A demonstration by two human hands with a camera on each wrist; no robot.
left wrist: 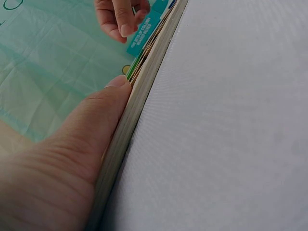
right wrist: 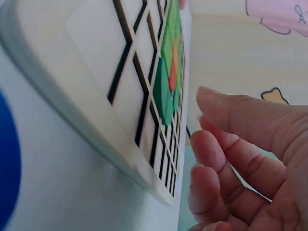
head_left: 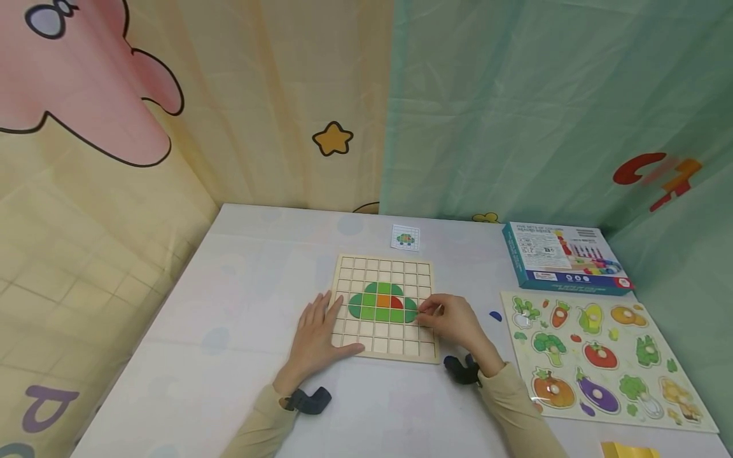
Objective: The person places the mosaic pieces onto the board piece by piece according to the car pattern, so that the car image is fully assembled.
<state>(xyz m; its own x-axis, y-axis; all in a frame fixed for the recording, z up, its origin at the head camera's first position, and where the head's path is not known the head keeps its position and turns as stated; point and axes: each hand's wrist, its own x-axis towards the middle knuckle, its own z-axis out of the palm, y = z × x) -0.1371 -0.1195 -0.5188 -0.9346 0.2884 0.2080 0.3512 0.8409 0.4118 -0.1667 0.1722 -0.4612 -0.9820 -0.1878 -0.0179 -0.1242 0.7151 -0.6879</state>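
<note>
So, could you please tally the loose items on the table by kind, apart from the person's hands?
Wooden grid board with green tiles: 1
Wooden vegetable peg puzzle: 1
Teal cardboard box: 1
Small white pattern card: 1
Small blue piece: 1
Total: 5

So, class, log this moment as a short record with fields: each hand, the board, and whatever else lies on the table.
left hand: rests flat on the board's left edge, fingers straight
right hand: fingertips curled at the board's right side by the green tiles; whether the grip holds a tile cannot be told
board: wooden grid, green tiles with orange and red in the middle
card: behind the board
box: far right
vegetable puzzle: right of the board
</note>
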